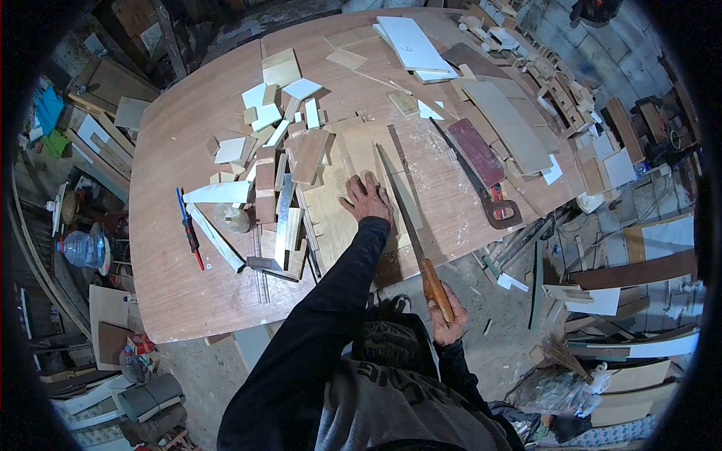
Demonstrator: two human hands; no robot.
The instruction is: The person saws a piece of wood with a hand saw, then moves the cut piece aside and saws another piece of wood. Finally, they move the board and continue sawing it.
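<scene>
My left hand [366,201] presses down on a pale wooden board [350,146], its fingers spread. In my right hand [449,316], the fingers are wrapped round the orange-brown wooden handle of a hand saw [408,210]. The long blade points away from me over the table, just right of my left hand, along the board's right side. Whether the teeth touch the wood cannot be made out. A metal square [283,218] lies to the left of the board among wood offcuts.
Wood and white offcuts [263,109] lie piled at the table's left middle. A second saw [502,213] rests beside a dark red block [475,152] on the right. Long boards [508,124] and a white panel [414,49] lie further back. A red-and-black tool [190,229] is near the left edge.
</scene>
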